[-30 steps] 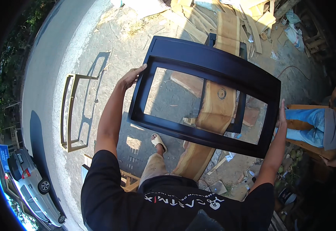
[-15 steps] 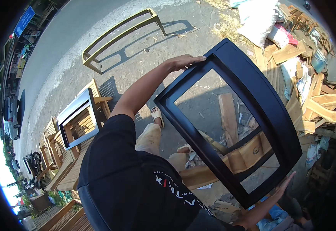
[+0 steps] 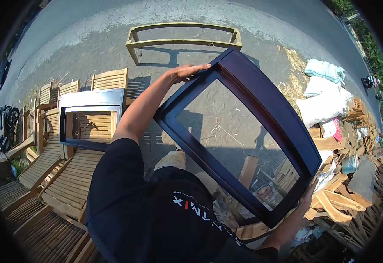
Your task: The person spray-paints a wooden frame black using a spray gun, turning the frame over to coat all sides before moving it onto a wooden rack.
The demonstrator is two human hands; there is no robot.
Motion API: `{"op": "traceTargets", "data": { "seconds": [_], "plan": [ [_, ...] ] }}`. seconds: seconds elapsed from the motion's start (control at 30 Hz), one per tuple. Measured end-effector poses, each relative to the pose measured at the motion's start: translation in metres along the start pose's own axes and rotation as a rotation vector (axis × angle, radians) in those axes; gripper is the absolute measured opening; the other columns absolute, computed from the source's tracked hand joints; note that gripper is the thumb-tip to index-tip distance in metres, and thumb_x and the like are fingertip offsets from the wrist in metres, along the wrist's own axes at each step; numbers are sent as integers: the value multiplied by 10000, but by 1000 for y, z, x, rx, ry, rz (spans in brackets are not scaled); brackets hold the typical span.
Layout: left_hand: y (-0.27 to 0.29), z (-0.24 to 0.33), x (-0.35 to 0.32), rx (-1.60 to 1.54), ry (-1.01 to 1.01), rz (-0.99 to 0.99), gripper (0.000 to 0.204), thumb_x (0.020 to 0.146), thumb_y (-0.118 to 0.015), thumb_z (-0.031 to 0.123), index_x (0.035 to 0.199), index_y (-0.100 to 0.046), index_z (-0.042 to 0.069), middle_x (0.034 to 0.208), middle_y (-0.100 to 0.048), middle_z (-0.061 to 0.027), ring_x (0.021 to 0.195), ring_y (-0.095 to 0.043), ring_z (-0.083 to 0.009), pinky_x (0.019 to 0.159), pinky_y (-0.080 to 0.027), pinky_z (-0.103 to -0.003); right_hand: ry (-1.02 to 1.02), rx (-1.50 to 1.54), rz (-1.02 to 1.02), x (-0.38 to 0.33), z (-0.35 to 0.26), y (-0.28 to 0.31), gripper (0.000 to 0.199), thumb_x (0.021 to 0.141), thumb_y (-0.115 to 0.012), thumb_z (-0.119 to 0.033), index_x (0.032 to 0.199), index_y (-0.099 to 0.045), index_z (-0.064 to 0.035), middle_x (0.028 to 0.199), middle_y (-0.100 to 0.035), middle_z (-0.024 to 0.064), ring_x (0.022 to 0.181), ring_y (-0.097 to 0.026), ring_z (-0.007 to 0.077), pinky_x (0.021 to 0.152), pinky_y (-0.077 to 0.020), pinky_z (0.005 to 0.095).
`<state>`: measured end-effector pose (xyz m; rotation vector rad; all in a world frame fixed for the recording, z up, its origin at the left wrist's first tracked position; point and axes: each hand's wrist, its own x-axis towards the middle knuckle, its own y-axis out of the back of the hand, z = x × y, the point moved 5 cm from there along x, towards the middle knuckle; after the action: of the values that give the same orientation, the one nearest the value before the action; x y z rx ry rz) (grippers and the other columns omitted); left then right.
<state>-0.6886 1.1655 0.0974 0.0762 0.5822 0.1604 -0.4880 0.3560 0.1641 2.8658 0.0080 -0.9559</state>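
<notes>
A large dark wooden frame (image 3: 270, 90), black to deep reddish brown, is held up tilted in front of my body. One of its long sides is wide and curved, and its middle is a single open rectangle. My left hand (image 3: 188, 72) grips the upper-left edge, fingers partly hidden behind it. At the lower right corner my right hand (image 3: 307, 193) supports the frame from its outer edge; most of its fingers are hidden. To my left, a second dark frame (image 3: 91, 97) with a glossy surface lies across slatted wooden chairs.
A low wooden stand (image 3: 180, 43) is on the ground ahead, near the road. Several slatted chairs (image 3: 71, 184) crowd the left. Scrap wood (image 3: 338, 204) and stuffed white sacks (image 3: 320, 105) are heaped at right. Plank offcuts (image 3: 248, 171) lie near my feet.
I have turned to the left, so the road and stand now lie straight ahead. The frame has come round with me, still in both hands.
</notes>
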Motion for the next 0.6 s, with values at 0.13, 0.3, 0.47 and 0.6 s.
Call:
{"op": "traceTargets", "data": {
  "seconds": [0.13,0.3,0.47,0.6],
  "plan": [
    [95,-27,2,-97,36,129,1246,683,-548,936,1548,-380,55,1605,-241,-301,1479,-254,-460,1157,-266,-619,16,-136,-102,109,-55,-114,1134,876,-403,-847,1556,-250,47,1567,-360,223,1449,-361,305,1186,-299,426],
    [201,-100,-7,-310,129,376,1159,737,-546,900,1551,-392,89,1616,-245,-270,1480,-279,-397,1162,-273,-557,95,-317,-261,227,-129,-339,1153,841,-403,-882,1540,-300,29,1490,-445,205,1367,-450,285,1135,-370,431],
    [271,-149,6,-471,142,564,1189,752,-557,881,1605,-254,109,1669,-121,-212,1512,-203,-375,1175,-258,-523,181,-497,-423,322,-197,-571,1186,796,-415,-923,1516,-366,19,1396,-555,175,1271,-547,272,1096,-410,430],
    [272,-248,-28,-774,254,823,1193,776,-543,868,1616,-178,103,1651,-135,-181,1480,-244,-324,1144,-298,-485,-17,-716,-681,331,-230,-777,1156,793,-382,-937,1436,-496,16,1283,-644,139,1172,-614,246,1037,-467,422]
  ]
}}
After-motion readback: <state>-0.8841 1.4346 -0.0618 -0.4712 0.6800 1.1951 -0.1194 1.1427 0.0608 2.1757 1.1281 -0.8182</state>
